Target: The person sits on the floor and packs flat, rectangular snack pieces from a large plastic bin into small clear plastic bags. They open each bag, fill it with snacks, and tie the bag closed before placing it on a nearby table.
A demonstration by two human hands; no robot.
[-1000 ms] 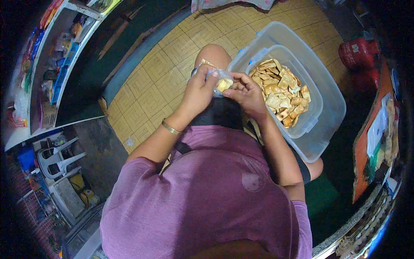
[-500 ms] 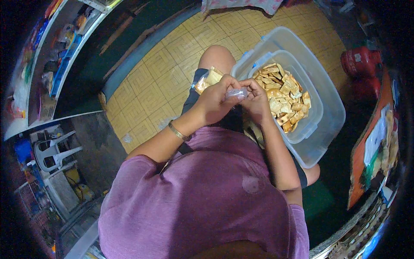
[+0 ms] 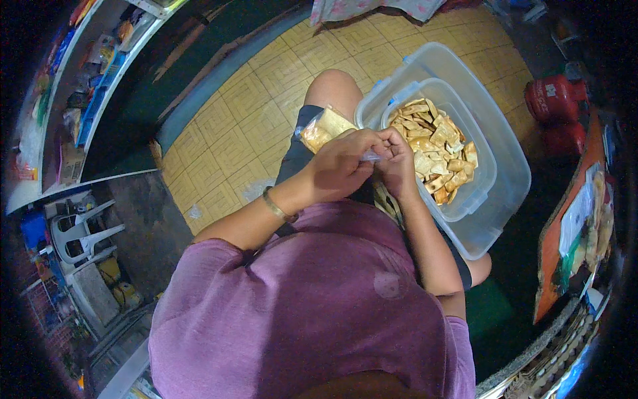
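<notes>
Over my lap, a small clear plastic bag point(image 3: 325, 130) with flat, pale golden baked pieces inside pokes out past my left hand point(image 3: 345, 163). That hand is closed around the bag, its back turned up and its fingers mostly hidden. My right hand point(image 3: 397, 165) meets it, fingertips pinched on the bag's gathered plastic end point(image 3: 371, 156). Only a little of that end shows between the hands. To the right of my hands, a heap of golden-brown baked pieces point(image 3: 435, 146) lies in a large clear plastic tub point(image 3: 508, 179), which leans against my right leg.
Yellow patterned flooring point(image 3: 232, 139) stretches ahead, with scraps of clear plastic point(image 3: 256, 189) on it at the left. A red gas cylinder point(image 3: 558, 98) stands beyond the tub. Shelves point(image 3: 100, 86) and a white plastic chair point(image 3: 83, 233) are on the left; an orange-edged board point(image 3: 555, 266) is at the right.
My left hand has turned over at the bag's end, and its fingers have come closer to my right hand. Less loose plastic shows between them. The tub stays put.
</notes>
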